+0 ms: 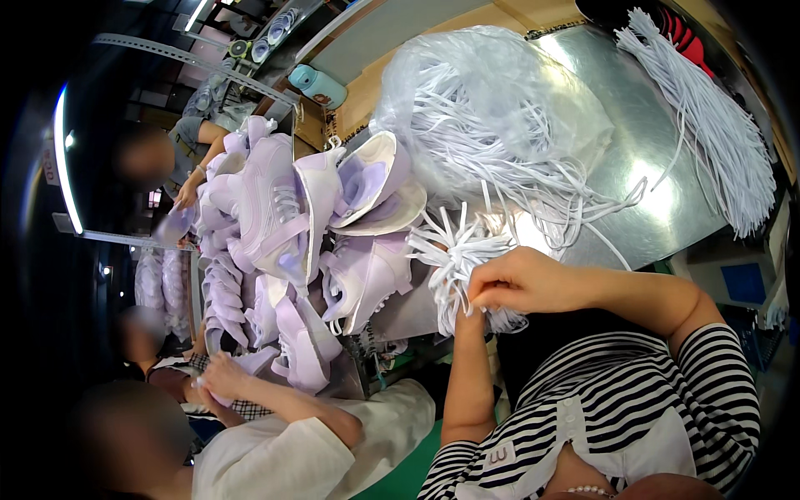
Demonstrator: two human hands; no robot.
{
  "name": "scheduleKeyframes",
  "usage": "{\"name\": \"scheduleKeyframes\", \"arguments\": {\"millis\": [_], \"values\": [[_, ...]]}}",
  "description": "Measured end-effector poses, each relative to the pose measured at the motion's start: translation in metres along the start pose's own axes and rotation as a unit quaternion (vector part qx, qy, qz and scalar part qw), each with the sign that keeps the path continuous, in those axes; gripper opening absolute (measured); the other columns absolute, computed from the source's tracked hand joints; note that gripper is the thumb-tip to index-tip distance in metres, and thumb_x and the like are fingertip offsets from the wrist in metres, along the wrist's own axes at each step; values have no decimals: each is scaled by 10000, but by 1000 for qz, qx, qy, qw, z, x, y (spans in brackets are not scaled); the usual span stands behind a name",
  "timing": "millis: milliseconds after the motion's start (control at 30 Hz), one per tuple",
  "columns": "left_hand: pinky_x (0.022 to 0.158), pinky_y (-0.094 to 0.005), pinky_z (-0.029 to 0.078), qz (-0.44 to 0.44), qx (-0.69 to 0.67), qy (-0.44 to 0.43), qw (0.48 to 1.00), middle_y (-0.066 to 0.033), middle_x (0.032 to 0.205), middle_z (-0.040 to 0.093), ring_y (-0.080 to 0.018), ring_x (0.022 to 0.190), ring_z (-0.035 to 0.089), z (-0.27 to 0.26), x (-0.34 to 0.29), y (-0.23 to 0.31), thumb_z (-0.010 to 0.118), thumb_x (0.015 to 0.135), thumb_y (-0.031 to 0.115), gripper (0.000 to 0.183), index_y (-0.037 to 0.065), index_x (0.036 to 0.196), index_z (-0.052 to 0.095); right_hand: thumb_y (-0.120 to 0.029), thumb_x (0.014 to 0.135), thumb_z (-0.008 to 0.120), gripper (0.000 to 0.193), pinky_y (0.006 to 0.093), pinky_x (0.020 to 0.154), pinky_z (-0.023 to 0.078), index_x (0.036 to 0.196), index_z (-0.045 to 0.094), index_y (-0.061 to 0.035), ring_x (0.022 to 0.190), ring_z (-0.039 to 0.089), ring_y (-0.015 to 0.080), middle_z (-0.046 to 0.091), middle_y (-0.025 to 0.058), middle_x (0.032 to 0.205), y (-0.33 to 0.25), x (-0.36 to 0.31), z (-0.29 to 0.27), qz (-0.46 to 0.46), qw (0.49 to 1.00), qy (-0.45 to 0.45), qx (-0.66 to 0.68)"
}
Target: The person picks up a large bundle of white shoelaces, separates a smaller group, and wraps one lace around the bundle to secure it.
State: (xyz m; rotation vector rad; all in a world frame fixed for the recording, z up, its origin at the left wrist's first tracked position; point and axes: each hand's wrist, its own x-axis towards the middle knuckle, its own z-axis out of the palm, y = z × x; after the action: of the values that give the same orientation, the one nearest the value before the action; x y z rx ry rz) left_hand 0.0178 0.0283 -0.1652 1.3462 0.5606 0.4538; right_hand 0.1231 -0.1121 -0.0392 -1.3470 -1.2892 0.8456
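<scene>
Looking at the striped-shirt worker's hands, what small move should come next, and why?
Probably the right hand should gather the white lace bundle more neatly: its loose ends splay in several directions, and that hand is already at it.

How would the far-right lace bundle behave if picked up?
The bundle would probably droop, being long, thin strands. Some might trail, since a few already stray from its side. Rolling seems unlikely, given its fanned end.
</scene>
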Motion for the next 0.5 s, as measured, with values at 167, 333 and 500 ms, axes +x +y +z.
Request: {"name": "scheduleKeyframes", "arguments": {"millis": [167, 333, 500], "values": [[747, -292, 517, 30, 3, 12, 999, -106, 1027, 599, -176, 907, 597, 2, 6, 13, 496, 919, 245, 361, 1, 1182, 527, -168, 829, 637, 244, 357, 564, 465, 1057, 583, -99, 647, 607, 247, 617, 61, 821, -5, -2, -12, -46, 970, 172, -167], [743, -289, 512, 58, 10, 37, 998, -100, 1014, 600, -171, 898, 595, 7, 10, 27, 503, 915, 230, 346, 2, 1174, 533, -133, 799, 662, 223, 309, 561, 467, 1016, 624, -96, 692, 615, 214, 602, 55, 911, -6, 26, 11, -179, 929, 201, -253], [739, -286, 507, 80, 17, 40, 996, -93, 1001, 602, -165, 889, 593, 17, 11, 28, 510, 910, 216, 332, 4, 1165, 539, -156, 808, 650, 149, 321, 609, 454, 924, 634, -64, 679, 579, 200, 602, 55, 806, 13, 45, 8, -107, 975, 191, -50]]}}
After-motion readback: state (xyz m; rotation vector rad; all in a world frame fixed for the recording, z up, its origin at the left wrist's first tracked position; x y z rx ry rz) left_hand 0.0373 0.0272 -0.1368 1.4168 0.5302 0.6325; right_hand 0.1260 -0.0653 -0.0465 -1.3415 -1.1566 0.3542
